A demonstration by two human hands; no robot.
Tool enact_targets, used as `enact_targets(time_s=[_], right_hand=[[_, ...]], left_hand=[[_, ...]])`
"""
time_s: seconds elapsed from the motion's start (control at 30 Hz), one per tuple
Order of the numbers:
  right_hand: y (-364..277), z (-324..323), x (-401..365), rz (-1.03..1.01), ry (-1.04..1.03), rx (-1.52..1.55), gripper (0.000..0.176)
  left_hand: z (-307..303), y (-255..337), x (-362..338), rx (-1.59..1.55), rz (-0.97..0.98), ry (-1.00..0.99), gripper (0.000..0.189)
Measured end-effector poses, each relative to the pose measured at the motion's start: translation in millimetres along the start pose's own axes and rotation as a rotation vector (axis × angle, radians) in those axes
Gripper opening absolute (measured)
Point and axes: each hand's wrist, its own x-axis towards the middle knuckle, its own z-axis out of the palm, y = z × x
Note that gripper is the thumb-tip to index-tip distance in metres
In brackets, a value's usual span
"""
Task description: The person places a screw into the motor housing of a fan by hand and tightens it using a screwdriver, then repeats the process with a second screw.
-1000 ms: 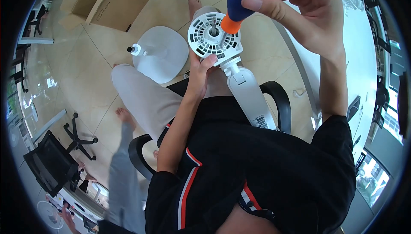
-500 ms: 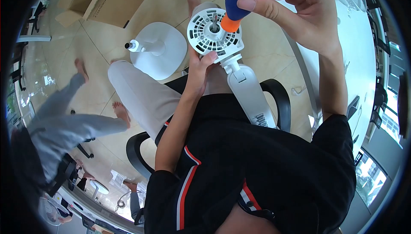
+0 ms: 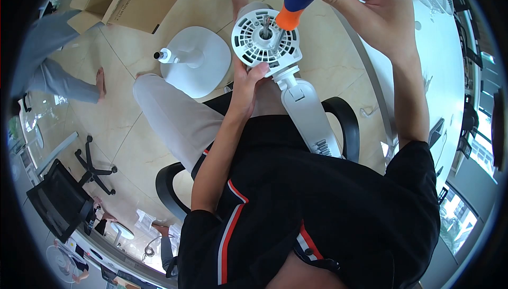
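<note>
My left hand (image 3: 247,87) is wrapped round the lower edge of a round white fan motor housing (image 3: 245,41), thumb on its rim. The housing has a slotted face and a metal shaft (image 3: 266,25) standing at its centre. A white fan column (image 3: 309,110) is joined below it and slants down beside my lap. High on the right, my right hand (image 3: 370,16) grips a screwdriver (image 3: 295,1) with a blue and orange handle. Its metal blade reaches down to the housing face, just right of the shaft. Part of the handle's top is cut off by the frame edge.
A white fan base (image 3: 198,77) with a short post stands on the floor to the left. Beyond it is an opened cardboard box (image 3: 143,3). A white table (image 3: 418,77) curves along my right side. Another person's legs (image 3: 63,80) and a black office chair (image 3: 61,199) are at the left.
The screwdriver handle and my right hand have risen slightly, and more of the blade shows. The other person has moved from lower left to upper left, uncovering the chair. My left hand stays put.
</note>
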Motion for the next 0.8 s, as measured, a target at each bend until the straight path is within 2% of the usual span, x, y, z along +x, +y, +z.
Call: enact_targets(time_s=[0.07,0.13,0.2,0.3,0.4,0.47,0.6,0.67,0.7,0.8], right_hand=[[2.2,1.6,-0.2,0.010,0.054,-0.034,0.043],[15.1,6.1,-3.0,-0.063,0.131,-0.069,0.044],[9.9,6.0,-4.2,-0.028,0.124,-0.121,0.045],[-1.5,-2.2,-2.5,-0.084,-0.021,-0.210,0.045],[7.9,8.8,-2.7,-0.300,-0.066,-0.021,0.044],[6.3,11.0,-3.7,-0.407,-0.103,-0.004,0.043],[-30.7,-18.6,4.2,-0.346,-0.351,-0.381,0.042],[-23.7,-18.0,4.1,-0.351,-0.339,-0.452,0.043],[-4.0,-7.2,1.2,-0.405,-0.254,-0.427,0.044],[-7.7,34.7,-2.4,-0.452,0.046,-0.323,0.048]], left_hand=[[3.6,3.8,-3.5,-0.012,-0.017,0.012,0.088],[5.5,5.6,-4.7,-0.017,-0.026,0.017,0.087],[3.4,3.4,-3.4,-0.014,-0.025,0.017,0.086],[0.9,0.4,-2.8,-0.011,-0.012,0.013,0.086],[1.3,1.0,-2.5,-0.025,-0.004,0.002,0.086],[2.4,2.0,-3.4,-0.035,-0.025,0.010,0.085],[0.0,-0.7,-2.5,-0.055,-0.031,0.010,0.085],[1.4,0.5,-3.3,-0.058,-0.025,0.009,0.085],[2.4,1.5,-3.3,-0.059,-0.022,0.008,0.085],[2.3,1.1,-4.1,-0.050,-0.046,0.030,0.085]])
